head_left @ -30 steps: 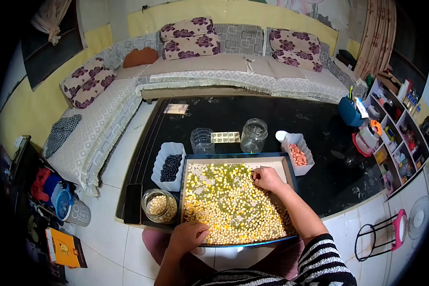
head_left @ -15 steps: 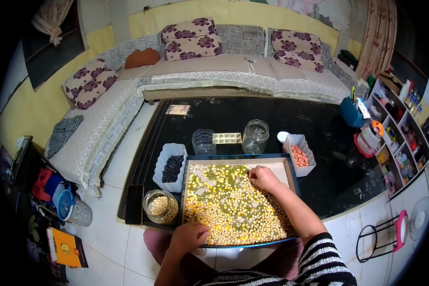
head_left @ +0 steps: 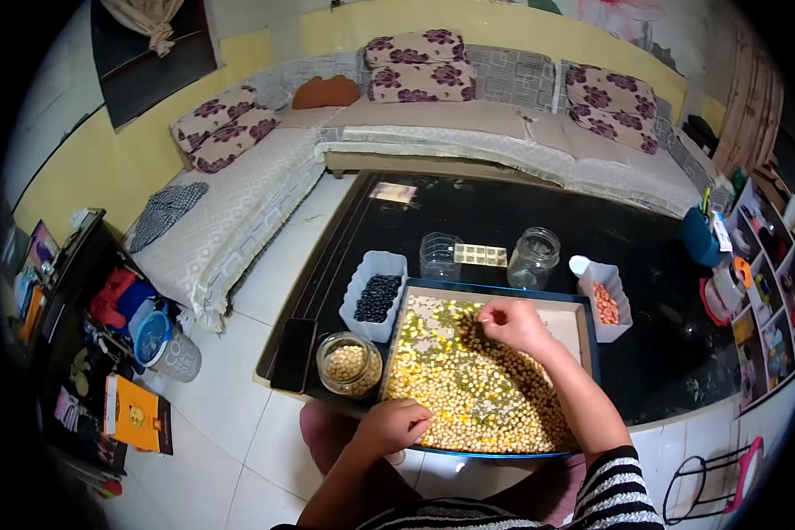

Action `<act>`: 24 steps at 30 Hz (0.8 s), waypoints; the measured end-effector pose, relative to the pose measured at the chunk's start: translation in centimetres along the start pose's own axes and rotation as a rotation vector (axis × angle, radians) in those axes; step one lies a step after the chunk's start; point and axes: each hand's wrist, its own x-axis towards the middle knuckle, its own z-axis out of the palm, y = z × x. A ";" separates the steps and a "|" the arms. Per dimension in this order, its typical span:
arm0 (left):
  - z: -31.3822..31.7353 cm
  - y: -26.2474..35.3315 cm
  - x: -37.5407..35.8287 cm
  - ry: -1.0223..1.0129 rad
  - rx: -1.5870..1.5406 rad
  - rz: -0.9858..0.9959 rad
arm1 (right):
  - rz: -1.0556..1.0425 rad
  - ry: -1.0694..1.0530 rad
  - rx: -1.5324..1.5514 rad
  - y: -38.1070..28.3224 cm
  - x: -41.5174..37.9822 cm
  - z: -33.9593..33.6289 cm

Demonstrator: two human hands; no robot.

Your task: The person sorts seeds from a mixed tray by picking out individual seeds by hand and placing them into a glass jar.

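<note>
A shallow tray with a dark rim [head_left: 591, 329] holds mixed soybeans [head_left: 468, 415], yellow corn kernels and small green beans. Above the tray's far middle is my right hand [head_left: 514, 323], thumb and fingertips pinched together; whatever is between them is too small to name. My left hand [head_left: 396, 426] rests at the near left corner, fingers curled, contents hidden. Beside that corner stands a glass jar [head_left: 350, 364] part filled with soybeans. A translucent tub [head_left: 357, 311] of black beans sits left of the tray. Another tub [head_left: 619, 305], with reddish peanuts, is on the right.
Beyond the tray are a clear empty container [head_left: 440, 256], a gold-squared strip [head_left: 480, 255] and an open glass jar [head_left: 533, 258]. A black phone [head_left: 293, 355] lies at the table's left edge. A blue holder [head_left: 702, 237] and a pitcher [head_left: 724, 294] stand right. A sofa [head_left: 468, 132] curves behind.
The camera has turned left, so the scene sits further right. My right hand has shifted slightly left over the tray and looks lifted from the beans. My left hand stays at the near corner.
</note>
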 end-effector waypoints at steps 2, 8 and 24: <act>0.1 -0.1 0.0 0.001 0.002 0.010 | -0.161 -0.012 0.072 -4.2 0.4 1.5; 0.0 -0.1 0.0 -0.006 0.042 0.042 | -0.545 -0.119 0.147 -12.0 2.2 7.6; -0.1 0.1 0.0 -0.033 0.004 -0.031 | 0.070 0.021 -0.103 3.0 -1.0 0.1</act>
